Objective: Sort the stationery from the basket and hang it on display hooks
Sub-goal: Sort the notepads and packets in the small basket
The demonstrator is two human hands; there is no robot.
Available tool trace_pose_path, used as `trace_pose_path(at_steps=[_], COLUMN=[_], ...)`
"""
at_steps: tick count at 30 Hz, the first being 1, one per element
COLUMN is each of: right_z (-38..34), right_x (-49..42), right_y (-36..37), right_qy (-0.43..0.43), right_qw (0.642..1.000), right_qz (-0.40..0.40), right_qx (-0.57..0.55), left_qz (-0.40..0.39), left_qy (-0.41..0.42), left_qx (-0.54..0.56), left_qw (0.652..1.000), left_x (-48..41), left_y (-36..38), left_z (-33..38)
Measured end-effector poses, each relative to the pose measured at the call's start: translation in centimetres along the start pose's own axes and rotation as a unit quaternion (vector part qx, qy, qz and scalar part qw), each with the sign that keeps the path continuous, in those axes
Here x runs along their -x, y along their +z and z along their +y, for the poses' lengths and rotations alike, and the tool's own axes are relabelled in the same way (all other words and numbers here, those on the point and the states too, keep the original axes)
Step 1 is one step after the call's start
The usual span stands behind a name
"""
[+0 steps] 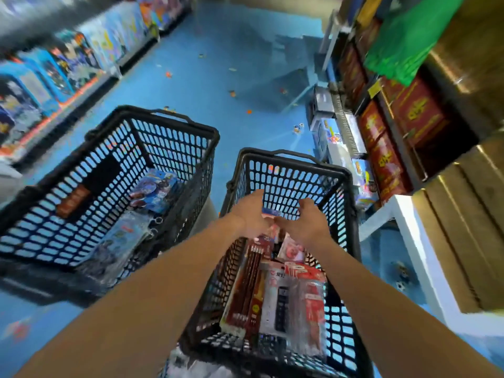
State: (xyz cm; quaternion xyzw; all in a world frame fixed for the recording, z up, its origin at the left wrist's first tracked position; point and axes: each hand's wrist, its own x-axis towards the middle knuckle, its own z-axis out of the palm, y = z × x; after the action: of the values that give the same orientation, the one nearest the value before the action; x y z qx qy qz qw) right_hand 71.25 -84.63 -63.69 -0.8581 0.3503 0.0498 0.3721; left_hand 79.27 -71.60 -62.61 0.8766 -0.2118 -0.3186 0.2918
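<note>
Both arms reach over the near edge of the basket [286, 155]. Pencil packs [245, 282] lie long-ways, near edge to far edge. My left hand [252, 212] and right hand [308, 223] hover at the far end, with a small pack [271, 213] between them. Fingers look bent, but it's too blurry to tell if they pinch it.

A shop aisle is shown, most likely a toy and stationery store. A blue floor [212, 64] is flanked by shelving: boxed toys [62, 64] are lined up on the left, red boxes [387, 148] are stacked on the right. Two black plastic shopping baskets [152, 132] [294, 165] are set on the floor, filled with packaged stationery [283, 290] and blister-packed goods [155, 192].
</note>
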Motion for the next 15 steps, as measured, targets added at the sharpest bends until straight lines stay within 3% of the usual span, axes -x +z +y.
trace_pose_path(at_steps=[5, 9, 15], right_z=[-5.0, -8.0, -11.3], right_x=[11.3, 21.1, 31.9], right_y=[-2.3, -2.5, -1.2], right_qy=[-0.083, -0.131, -0.163], right_qw=[0.996, 0.99, 0.982], right_qz=[0.004, 0.004, -0.042], right_qx=[0.021, 0.051, 0.085], left_qz=[-0.009, -0.061, -0.071], left_qy=[0.075, 0.081, 0.075], left_qx=[-0.043, -0.087, -0.104], left_qw=[0.996, 0.991, 0.989], left_x=[10.6, 20.1, 30.8], left_y=[-6.2, -10.4, -14.8], left_z=[0.2, -0.5, -3.8])
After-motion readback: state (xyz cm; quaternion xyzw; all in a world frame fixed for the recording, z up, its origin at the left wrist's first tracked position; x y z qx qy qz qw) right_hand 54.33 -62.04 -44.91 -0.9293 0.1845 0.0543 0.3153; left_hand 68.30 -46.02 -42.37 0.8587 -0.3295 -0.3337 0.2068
